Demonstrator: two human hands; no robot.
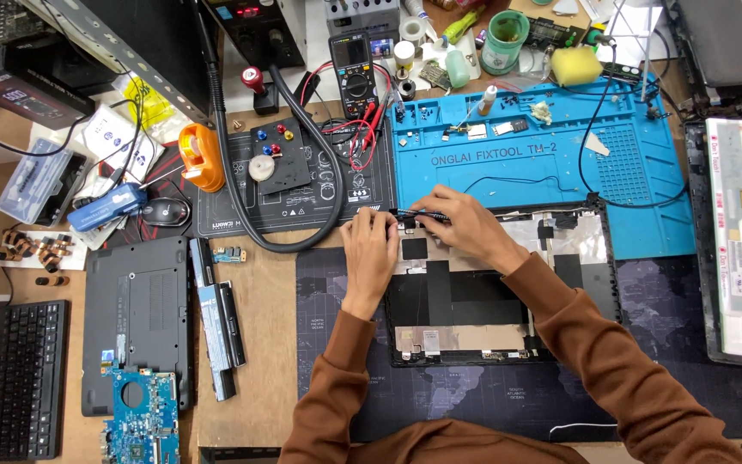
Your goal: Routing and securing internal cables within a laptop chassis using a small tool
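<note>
Two hands work the laptop lid [491, 292]; left hand [371, 249] flat, right hand [461, 225] pinching a black tool [418, 215]; blue mat [543, 146] just beyond

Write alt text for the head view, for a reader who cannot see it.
Two hands, the left hand and right hand, press on the top edge of an opened laptop lid lying on a cluttered workbench. A blue work mat, a multimeter and a laptop base lie around it.

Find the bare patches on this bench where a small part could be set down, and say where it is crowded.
Free: wood between the battery and dark map mat; blue mat above the right hand. Crowded: the bench's back edge around the multimeter.
</note>
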